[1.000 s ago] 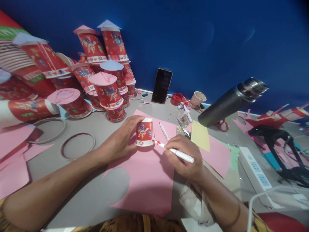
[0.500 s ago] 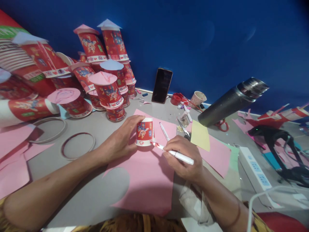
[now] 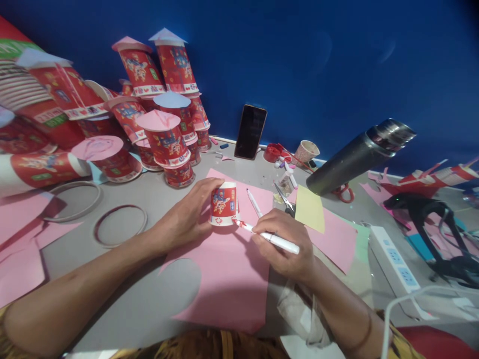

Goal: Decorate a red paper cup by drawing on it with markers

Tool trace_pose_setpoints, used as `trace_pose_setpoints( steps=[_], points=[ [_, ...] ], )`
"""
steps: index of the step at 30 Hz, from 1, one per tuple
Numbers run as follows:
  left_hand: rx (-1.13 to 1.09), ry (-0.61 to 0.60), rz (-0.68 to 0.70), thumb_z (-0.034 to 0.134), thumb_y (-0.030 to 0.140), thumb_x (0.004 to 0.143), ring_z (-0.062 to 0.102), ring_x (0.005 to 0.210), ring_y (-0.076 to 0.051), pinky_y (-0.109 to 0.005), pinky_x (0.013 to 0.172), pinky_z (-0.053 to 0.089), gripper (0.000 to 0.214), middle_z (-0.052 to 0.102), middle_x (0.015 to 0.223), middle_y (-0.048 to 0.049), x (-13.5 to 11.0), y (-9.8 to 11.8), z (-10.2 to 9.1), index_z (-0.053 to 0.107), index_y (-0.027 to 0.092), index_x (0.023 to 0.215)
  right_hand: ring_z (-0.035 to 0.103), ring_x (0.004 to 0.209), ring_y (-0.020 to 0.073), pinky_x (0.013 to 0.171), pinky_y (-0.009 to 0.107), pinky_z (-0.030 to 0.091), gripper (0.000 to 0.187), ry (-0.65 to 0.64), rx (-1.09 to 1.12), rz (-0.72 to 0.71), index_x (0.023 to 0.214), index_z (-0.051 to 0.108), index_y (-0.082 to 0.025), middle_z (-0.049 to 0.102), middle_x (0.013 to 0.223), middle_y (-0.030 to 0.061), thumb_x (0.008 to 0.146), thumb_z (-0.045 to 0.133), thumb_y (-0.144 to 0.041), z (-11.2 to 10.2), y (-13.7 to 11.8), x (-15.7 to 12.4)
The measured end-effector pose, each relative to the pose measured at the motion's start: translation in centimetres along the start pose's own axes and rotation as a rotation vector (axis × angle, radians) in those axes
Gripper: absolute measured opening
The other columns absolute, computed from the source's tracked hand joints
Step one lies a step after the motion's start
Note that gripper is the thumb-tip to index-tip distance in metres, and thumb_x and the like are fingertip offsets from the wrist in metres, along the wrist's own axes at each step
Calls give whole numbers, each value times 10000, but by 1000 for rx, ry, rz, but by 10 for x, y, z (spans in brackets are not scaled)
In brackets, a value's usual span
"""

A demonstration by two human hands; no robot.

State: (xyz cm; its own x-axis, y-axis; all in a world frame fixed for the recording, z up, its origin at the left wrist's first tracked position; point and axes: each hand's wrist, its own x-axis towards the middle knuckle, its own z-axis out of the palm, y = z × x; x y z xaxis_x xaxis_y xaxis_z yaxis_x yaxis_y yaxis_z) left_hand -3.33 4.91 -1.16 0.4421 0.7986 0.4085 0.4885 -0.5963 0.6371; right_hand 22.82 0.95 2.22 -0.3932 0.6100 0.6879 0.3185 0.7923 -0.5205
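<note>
My left hand is closed around the left side of a red printed paper cup, whose white lower band carries small red marks. In my right hand is a white marker, gripped like a pen. Its red tip meets the cup's band at the lower right, or lies very close to it. Under both hands spreads a pink paper sheet with a round piece cut out of its left side. A second marker lies on that sheet just beyond my right hand.
Stacked red cups with paper cone tops stand at the back left, near two cardboard rings. A phone leans on the blue wall. Scissors, a yellow note, a dark flask and a power strip lie rightward.
Almost nothing differs. The whole view has shifted very slightly; both hands keep their hold, and the marker tip stays at the cup's lower band.
</note>
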Motion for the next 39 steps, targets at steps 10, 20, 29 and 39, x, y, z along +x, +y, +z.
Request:
trace_pose_setpoints(
  steps=[10,20,29,39],
  points=[
    [4,5,39,738,199,907,581,1436,-356,-571,1215,500,758,581,1534,-153,-2,-3,2,401,269,1582,706,713,180,673,326,598,109,-23,7,8,992,720,-212,764,807,44,976,661,-122,1,1,-1],
    [2,14,60,685,135,912,573,1451,-335,-518,1212,510,722,583,1541,-135,-1,-3,2,415,285,1564,708,697,185,667,339,600,118,12,-17,-7,976,719,-213,764,789,46,970,669,-107,-3,1,1],
    [7,-6,37,740,217,926,587,1416,-350,-543,1212,495,689,590,1522,-153,0,-2,1,433,255,1542,697,706,183,679,325,589,109,-31,17,-5,967,716,-198,755,796,54,962,666,-101,-2,1,0],
    [-7,2,80,701,245,984,557,1460,-331,-538,1222,488,665,560,1548,-152,-1,-5,2,384,283,1567,693,703,179,675,319,576,102,-11,-32,-12,955,712,-198,758,781,50,974,673,-106,-5,1,2]
  ],
)
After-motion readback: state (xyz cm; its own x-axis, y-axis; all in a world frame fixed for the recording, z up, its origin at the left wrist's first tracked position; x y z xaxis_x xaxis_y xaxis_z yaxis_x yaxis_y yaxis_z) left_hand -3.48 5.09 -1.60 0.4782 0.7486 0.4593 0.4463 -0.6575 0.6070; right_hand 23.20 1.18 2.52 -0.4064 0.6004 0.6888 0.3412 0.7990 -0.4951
